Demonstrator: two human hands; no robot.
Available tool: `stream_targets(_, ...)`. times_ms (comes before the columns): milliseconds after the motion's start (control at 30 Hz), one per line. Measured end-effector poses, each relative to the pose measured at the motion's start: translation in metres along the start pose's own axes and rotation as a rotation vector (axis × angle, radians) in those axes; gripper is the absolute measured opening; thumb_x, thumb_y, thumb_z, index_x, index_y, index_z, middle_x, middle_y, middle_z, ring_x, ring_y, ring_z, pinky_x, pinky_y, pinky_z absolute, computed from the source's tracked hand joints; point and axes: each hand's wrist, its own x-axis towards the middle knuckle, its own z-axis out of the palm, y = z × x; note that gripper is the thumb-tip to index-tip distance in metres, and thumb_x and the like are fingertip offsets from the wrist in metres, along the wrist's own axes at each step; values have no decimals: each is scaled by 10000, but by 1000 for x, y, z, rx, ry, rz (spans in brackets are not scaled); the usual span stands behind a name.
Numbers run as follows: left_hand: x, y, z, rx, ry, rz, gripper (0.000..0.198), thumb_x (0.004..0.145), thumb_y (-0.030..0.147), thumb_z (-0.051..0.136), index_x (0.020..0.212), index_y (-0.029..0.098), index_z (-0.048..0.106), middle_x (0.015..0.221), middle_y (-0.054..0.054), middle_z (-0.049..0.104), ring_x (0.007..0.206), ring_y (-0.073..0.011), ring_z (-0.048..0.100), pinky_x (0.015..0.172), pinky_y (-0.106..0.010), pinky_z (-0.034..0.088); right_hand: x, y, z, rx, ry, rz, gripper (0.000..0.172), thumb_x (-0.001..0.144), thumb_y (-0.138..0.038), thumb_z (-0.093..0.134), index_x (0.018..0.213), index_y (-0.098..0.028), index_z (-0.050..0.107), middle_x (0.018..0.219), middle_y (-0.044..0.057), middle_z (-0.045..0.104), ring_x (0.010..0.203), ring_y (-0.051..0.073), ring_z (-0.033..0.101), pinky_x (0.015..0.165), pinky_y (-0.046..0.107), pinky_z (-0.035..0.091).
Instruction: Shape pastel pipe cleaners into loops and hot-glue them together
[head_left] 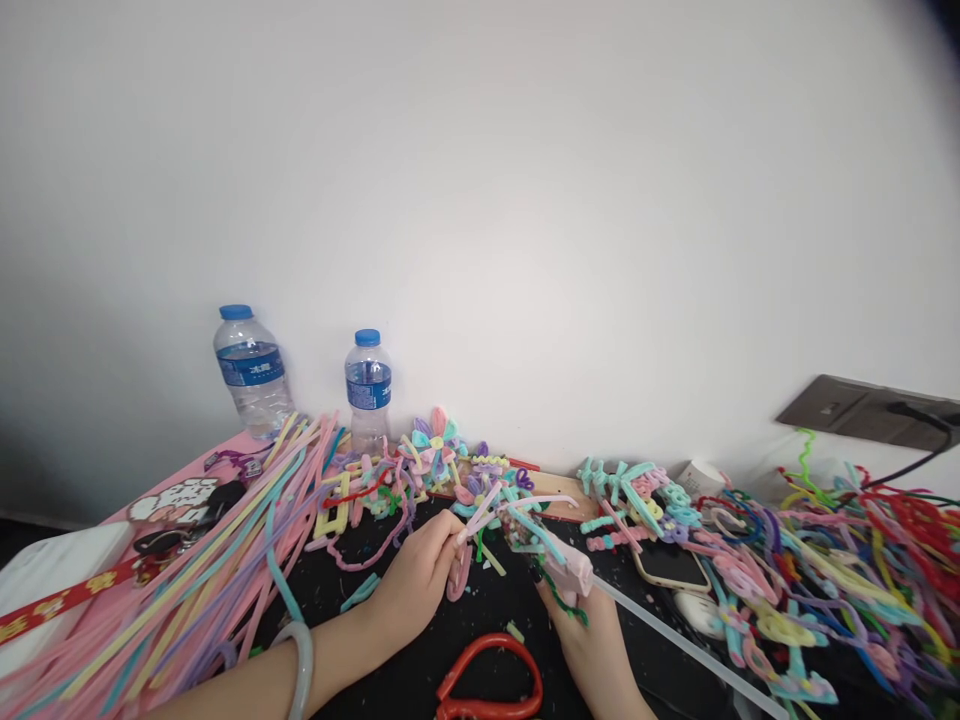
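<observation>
My left hand is closed in a pinch on a pale pink pipe cleaner, whose strands cross in front of the fingertips. My right hand wraps around a pale pink glue gun. A long translucent glue stick sticks out of its back end toward the lower right. The gun's nozzle is hidden among colourful pipe cleaner pieces, so I cannot tell whether it touches the pink strands. Below and between both hands lie red-handled scissors, their blades out of view.
Long pastel pipe cleaners cover the left side. Two water bottles stand by the wall, near a pipe cleaner flower. A phone, a white mouse, a paper cup and tangled pipe cleaners lie right.
</observation>
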Motion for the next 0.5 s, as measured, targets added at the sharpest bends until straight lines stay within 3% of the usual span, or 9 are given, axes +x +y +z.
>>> stream_targets(500,1,2,-1,-24,-3,-3,286,977,265,279,736,206,422,563,44,512,498,-115,502,553,-231,406,1,-2,-1,-28,5,6,288,799,-269,521,982,-128,693,967,148,736,909,303,687,809,382,546)
